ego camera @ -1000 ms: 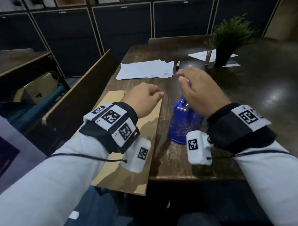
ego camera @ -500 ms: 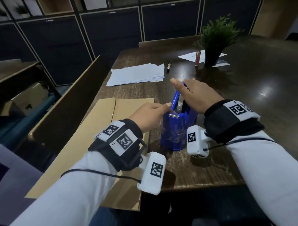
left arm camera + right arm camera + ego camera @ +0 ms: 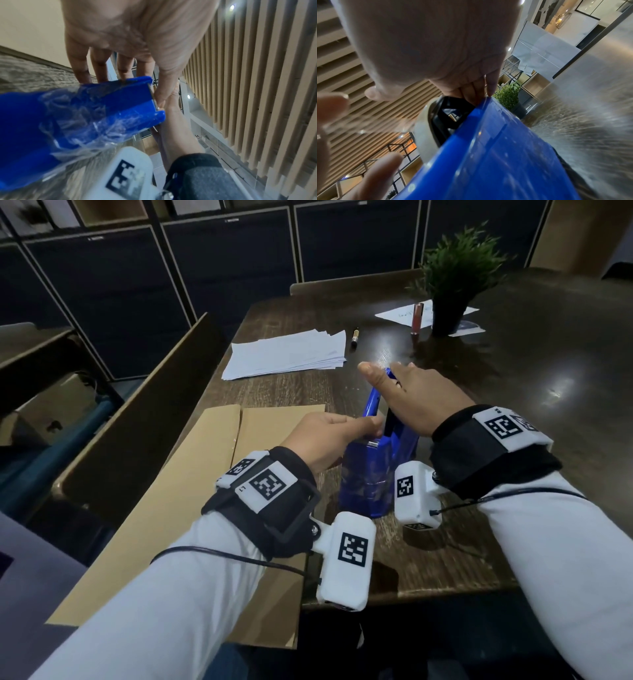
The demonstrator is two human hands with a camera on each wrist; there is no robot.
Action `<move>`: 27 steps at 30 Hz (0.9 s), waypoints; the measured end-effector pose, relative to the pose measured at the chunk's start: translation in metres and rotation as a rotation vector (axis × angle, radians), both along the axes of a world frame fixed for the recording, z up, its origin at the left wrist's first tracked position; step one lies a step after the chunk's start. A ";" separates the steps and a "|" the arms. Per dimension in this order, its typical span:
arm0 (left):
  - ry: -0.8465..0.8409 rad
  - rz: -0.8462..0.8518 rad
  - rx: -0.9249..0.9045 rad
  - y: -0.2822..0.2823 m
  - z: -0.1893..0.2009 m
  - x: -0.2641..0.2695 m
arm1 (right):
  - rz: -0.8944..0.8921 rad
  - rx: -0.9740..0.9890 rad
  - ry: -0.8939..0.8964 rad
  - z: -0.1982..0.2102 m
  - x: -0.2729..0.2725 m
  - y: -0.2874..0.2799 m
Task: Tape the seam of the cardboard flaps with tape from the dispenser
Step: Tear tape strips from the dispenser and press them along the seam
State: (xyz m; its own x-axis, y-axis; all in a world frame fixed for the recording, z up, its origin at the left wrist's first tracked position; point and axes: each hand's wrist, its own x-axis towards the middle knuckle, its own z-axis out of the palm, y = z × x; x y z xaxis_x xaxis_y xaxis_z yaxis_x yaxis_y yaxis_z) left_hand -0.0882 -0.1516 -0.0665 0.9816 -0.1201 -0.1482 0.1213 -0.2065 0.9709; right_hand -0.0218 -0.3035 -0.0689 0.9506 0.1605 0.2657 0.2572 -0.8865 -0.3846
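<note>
A blue tape dispenser [image 3: 368, 477], wrapped in clear plastic, stands on the dark wooden table [image 3: 513, 440]. My right hand [image 3: 407, 395] lies over its top, fingers down the far side and thumb sticking out to the left. My left hand [image 3: 375, 428] reaches its near upper end, and the thumb and forefinger pinch at the cutter [image 3: 155, 100], where a clear strip of tape shows faintly. The tape roll [image 3: 423, 135] sits inside the dispenser [image 3: 496, 155]. The flat cardboard flaps [image 3: 191, 491] lie left of the dispenser, under my left forearm, with the seam [image 3: 238, 433] running away from me.
A stack of white paper [image 3: 287, 354] and a pen [image 3: 355, 337] lie beyond the cardboard. A potted plant [image 3: 455, 278] and a red tube [image 3: 417, 318] stand at the back right. A wooden panel [image 3: 144, 419] rises along the table's left edge.
My left hand has left the cardboard and moved right to the dispenser's cutter end. My right hand has stayed on top of the dispenser.
</note>
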 end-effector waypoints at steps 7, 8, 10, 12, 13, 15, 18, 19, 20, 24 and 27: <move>0.015 0.054 -0.083 0.004 0.014 -0.001 | 0.008 -0.006 0.028 0.002 0.001 -0.001; 0.008 0.064 -0.084 0.005 0.017 0.000 | 0.004 -0.013 0.032 0.003 0.001 -0.001; 0.007 0.044 -0.065 0.007 0.022 0.000 | -0.004 -0.021 0.035 0.003 0.000 -0.001; 0.019 0.011 -0.042 0.008 0.021 -0.002 | -0.004 -0.022 0.037 0.004 0.000 0.000; 0.026 0.003 -0.037 0.010 0.018 -0.004 | -0.002 -0.022 0.038 0.004 0.000 -0.001; 0.038 0.012 -0.052 0.011 0.011 -0.007 | 0.000 -0.023 0.040 0.004 0.000 -0.001; 0.037 0.044 -0.097 0.013 0.005 -0.010 | -0.005 -0.031 0.035 0.005 -0.001 -0.001; 0.035 0.046 -0.112 0.013 0.004 -0.011 | -0.006 -0.036 0.036 0.005 -0.001 -0.001; 0.033 0.044 -0.123 0.013 0.003 -0.013 | -0.004 -0.041 0.037 0.005 -0.001 -0.001; 0.030 0.027 -0.124 0.014 0.000 -0.015 | -0.013 -0.047 0.041 0.008 -0.002 0.001; 0.023 0.028 -0.121 0.014 -0.004 -0.016 | -0.026 -0.058 0.046 0.008 -0.002 0.002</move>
